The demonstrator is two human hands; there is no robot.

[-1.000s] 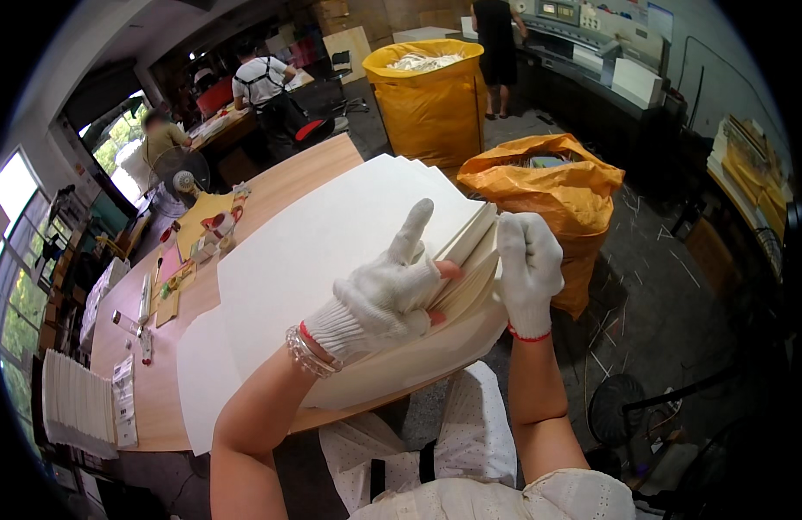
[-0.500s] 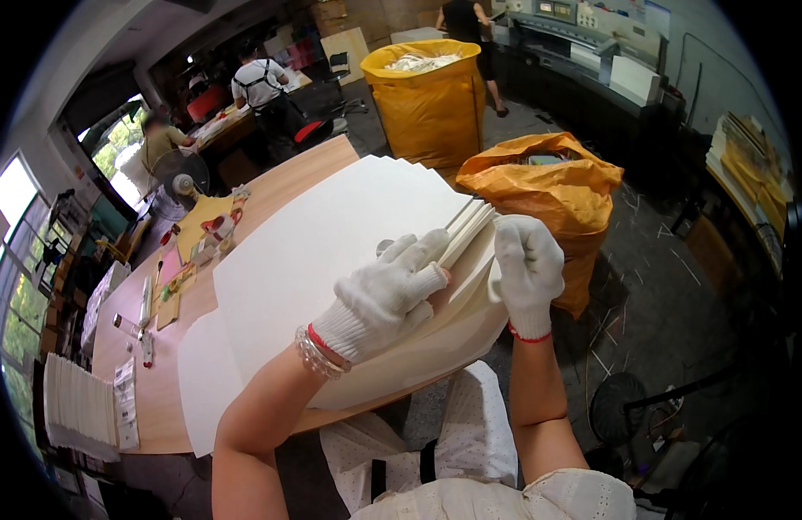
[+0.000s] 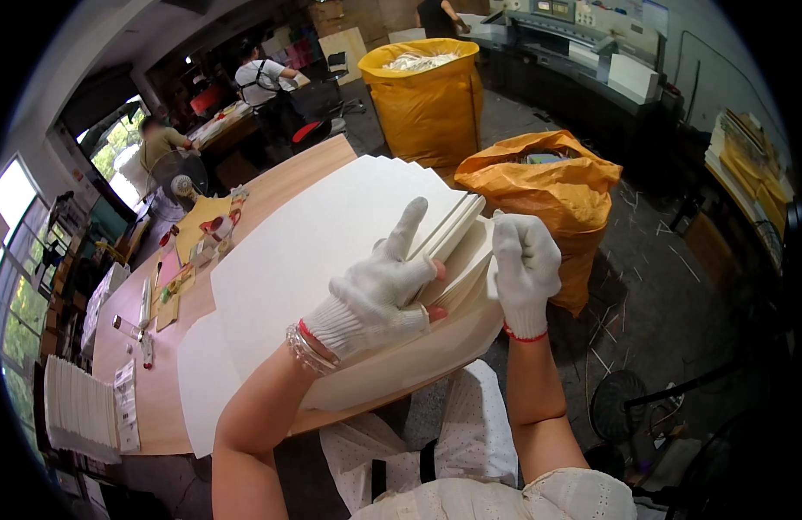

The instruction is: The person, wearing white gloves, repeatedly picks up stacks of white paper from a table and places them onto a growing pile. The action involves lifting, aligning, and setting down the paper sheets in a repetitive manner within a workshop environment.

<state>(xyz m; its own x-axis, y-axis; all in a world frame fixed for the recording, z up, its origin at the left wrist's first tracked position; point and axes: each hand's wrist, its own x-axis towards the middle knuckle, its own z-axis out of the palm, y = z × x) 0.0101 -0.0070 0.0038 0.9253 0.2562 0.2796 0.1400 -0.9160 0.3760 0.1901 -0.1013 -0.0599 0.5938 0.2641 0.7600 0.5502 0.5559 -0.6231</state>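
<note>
A stack of large white paper sheets (image 3: 305, 247) with stepped edges lies before me, its right side curled up into several leaves. My left hand (image 3: 379, 290), in a white knitted glove with two bare fingertips, lies across it. One finger stretches forward over the top sheet; the bare fingertips are at the lifted leaves, which pass between the fingers. My right hand (image 3: 526, 260), gloved too, is closed in a pinch on the raised right edge of the sheets. Its fingertips are partly hidden.
The wooden table (image 3: 323, 160) carries tape rolls (image 3: 217, 227) and small tools at left. Beyond its right edge stand an orange sack (image 3: 539, 191) and a taller yellow bin bag (image 3: 422, 108) of paper scraps. A pedestal fan (image 3: 617, 407) stands at right. Several people work farther back.
My left hand has spread, one finger now pointing forward and the bare fingertips farther apart at the leaves. The right hand keeps its pinch, shifted slightly left.
</note>
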